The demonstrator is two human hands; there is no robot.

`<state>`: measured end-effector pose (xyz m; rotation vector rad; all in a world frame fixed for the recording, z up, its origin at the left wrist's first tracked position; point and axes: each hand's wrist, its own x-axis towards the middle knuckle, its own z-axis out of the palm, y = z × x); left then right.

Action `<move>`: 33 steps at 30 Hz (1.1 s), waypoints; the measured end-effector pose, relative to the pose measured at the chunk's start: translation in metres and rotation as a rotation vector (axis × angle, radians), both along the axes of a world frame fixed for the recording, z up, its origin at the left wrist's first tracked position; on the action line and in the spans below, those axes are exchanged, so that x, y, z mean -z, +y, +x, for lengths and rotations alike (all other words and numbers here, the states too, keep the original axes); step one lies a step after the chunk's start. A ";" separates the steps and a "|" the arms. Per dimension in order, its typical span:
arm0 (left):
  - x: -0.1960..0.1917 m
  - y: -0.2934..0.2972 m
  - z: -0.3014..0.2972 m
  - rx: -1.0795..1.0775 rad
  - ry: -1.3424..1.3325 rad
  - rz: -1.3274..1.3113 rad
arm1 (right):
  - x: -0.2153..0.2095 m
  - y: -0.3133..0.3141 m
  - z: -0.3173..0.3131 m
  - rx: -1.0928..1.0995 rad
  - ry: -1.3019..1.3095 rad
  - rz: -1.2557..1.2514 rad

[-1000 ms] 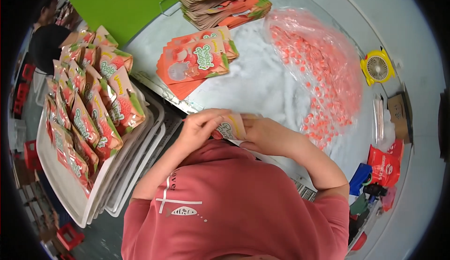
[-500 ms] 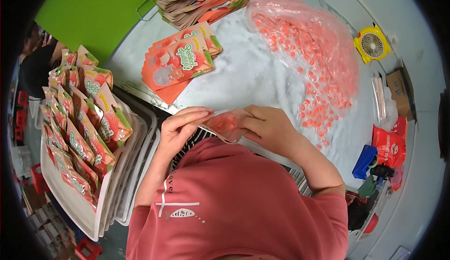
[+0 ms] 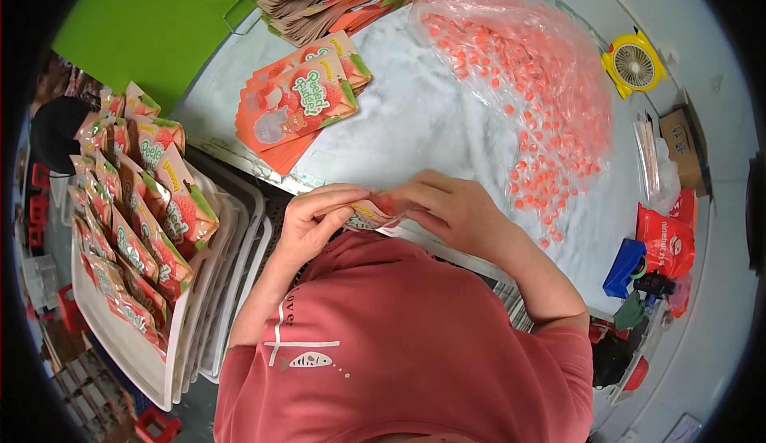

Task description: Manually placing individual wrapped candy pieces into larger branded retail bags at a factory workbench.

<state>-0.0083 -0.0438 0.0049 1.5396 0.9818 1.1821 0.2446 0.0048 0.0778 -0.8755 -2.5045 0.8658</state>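
Close to my body, at the table's near edge, both hands work on one small printed pouch point(image 3: 369, 216). My left hand point(image 3: 321, 218) pinches its left side between thumb and fingers. My right hand point(image 3: 451, 210) has its fingers closed at the pouch's upper right edge, partly covering it. Part of the printed side and a reddish patch show between the hands. Beyond my left hand lies a fanned pile of flat pouches point(image 3: 299, 101) in pink, red and green. Farther right, a large clear plastic bag point(image 3: 519, 68) spreads over the table with many small round red pieces point(image 3: 550, 156).
At the left, stacked pale trays point(image 3: 177, 347) hold rows of plump pouches point(image 3: 163, 219). A thick stack of flat pouches point(image 3: 335, 4) sits at the far edge. Along the right stand a yellow fan point(image 3: 634, 64), a cardboard box point(image 3: 684, 148), a red packet point(image 3: 666, 239) and a blue holder point(image 3: 624, 267).
The pouch has turned: its see-through side with red contents faced up before, and now a printed part shows. My right fingers have shifted along its edge. The view has moved slightly.
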 end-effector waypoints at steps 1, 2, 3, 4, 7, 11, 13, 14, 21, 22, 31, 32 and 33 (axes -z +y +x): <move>-0.004 0.001 0.003 -0.002 -0.025 0.067 | -0.006 -0.002 -0.002 0.034 -0.002 0.007; -0.006 0.000 0.003 0.000 -0.025 0.066 | -0.009 -0.003 -0.003 0.068 -0.004 0.014; -0.008 -0.002 0.004 -0.014 -0.024 -0.053 | -0.008 -0.003 -0.002 0.072 -0.004 0.014; -0.009 -0.003 0.005 -0.029 -0.023 -0.172 | -0.006 -0.001 0.000 0.035 -0.051 0.080; 0.010 -0.004 0.015 -0.062 0.047 0.011 | -0.008 0.015 0.001 -0.078 -0.146 0.063; 0.011 -0.007 0.015 -0.079 -0.129 -0.156 | -0.006 0.015 -0.003 -0.082 -0.033 0.039; 0.006 -0.005 0.014 -0.072 -0.083 -0.120 | -0.007 0.017 0.000 -0.110 -0.072 -0.017; 0.003 -0.005 0.016 -0.025 -0.032 -0.052 | -0.008 0.019 0.001 -0.136 -0.109 -0.072; -0.003 -0.007 0.017 0.012 0.027 -0.219 | 0.006 0.022 -0.005 -0.296 -0.324 -0.165; 0.001 -0.007 0.015 0.011 0.025 -0.218 | 0.004 0.017 -0.004 -0.186 -0.220 -0.166; -0.005 -0.002 0.014 0.078 0.037 0.136 | -0.001 0.010 -0.004 -0.194 -0.295 -0.015; -0.003 -0.002 0.015 0.074 0.019 0.117 | -0.001 0.011 -0.004 -0.208 -0.371 -0.060; 0.000 -0.003 0.014 0.068 0.001 0.096 | -0.002 0.010 -0.004 -0.210 -0.371 -0.060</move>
